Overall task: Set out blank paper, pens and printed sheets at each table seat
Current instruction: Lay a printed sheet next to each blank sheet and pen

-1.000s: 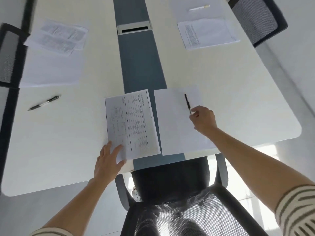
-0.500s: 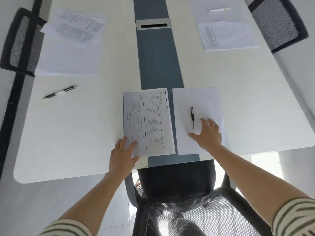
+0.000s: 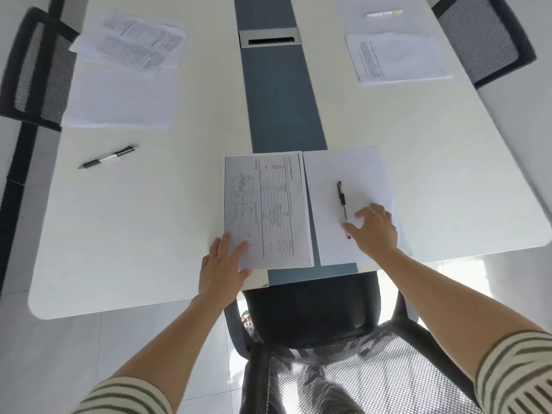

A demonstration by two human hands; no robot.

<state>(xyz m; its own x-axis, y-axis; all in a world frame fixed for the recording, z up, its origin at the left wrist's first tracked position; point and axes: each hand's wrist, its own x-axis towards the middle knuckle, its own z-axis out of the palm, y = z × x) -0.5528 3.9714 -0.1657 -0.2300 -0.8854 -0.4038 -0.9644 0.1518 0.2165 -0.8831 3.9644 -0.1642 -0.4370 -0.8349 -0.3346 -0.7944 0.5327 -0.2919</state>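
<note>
Far left: spare pen (image 3: 108, 157) is lying loose on the worktop (image 3: 143, 222), blank sheet (image 3: 119, 97) and printed pages (image 3: 131, 43) sitting beyond it. We're resting our left hand (image 3: 222, 264) flat, fingers spread, on the near corner of the printed sheet (image 3: 265, 207), grasping nothing. Just beside it, blank paper (image 3: 355, 174) is carrying a black pen (image 3: 342, 204). Our right hand (image 3: 375, 230) is lying open on that paper, thumb touching the pen's near end. Far right: another printed sheet (image 3: 397, 58) lying at the next seat.
</note>
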